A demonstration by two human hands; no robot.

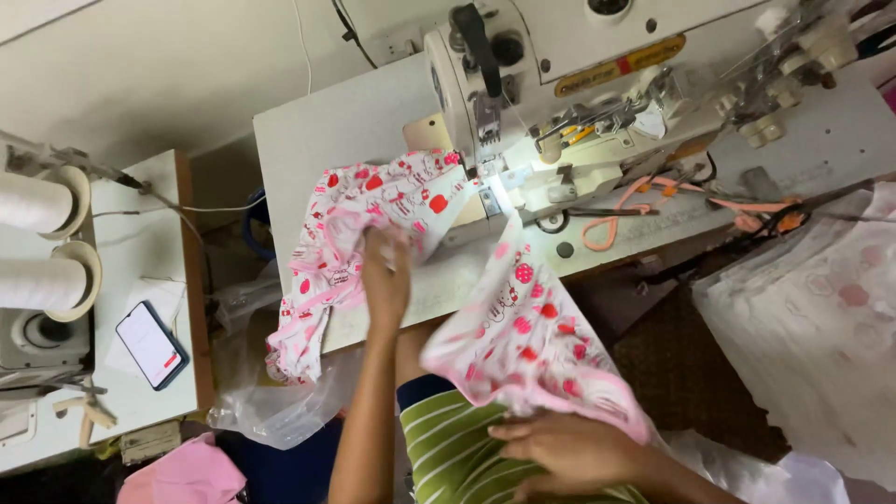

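Note:
A white cloth printed with red and pink shapes and edged in pink [523,327] runs from under the needle of a white sewing machine [523,56] down to my lap. My left hand [385,271] presses and grips the bunched part of the cloth [373,201] on the white machine table [299,131], left of the lit needle area. Low over my green-striped lap, my right hand [569,453] holds the lower end of the cloth. The fingertips of both hands are partly hidden by fabric.
Two white thread cones [42,243] and a phone [151,344] are on a side table at left. Pink-handled scissors [607,224] lie on the machine table. Clear plastic bags [271,406] and a stack of pale fabric [821,317] flank my lap.

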